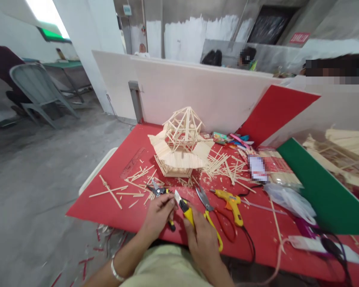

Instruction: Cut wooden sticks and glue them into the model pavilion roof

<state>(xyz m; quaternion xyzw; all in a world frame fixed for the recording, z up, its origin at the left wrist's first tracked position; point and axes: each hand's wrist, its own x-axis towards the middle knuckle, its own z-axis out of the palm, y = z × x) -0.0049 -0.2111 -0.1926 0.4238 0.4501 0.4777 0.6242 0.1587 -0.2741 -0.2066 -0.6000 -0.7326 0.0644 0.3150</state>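
My right hand (203,239) is closed round the yellow handle of a utility knife (183,205), its blade out and pointing up and left. Close to that blade, my left hand (158,213) has its fingers pinched together; what they hold is too small or hidden to make out. Black and yellow pliers (159,191) lie partly under the left hand. To the right rest scissors (208,204) with one red and one yellow handle. Beyond both hands stands a small pavilion-like model (184,145) of thin wooden sticks.
Loose wooden sticks (227,165) litter the red table (107,209). A yellow glue gun (231,199) with a black cord lies right of the scissors. Further right are a plastic bag (288,199), a green board (314,195) and a power strip (312,242). White panels (179,91) close off the back.
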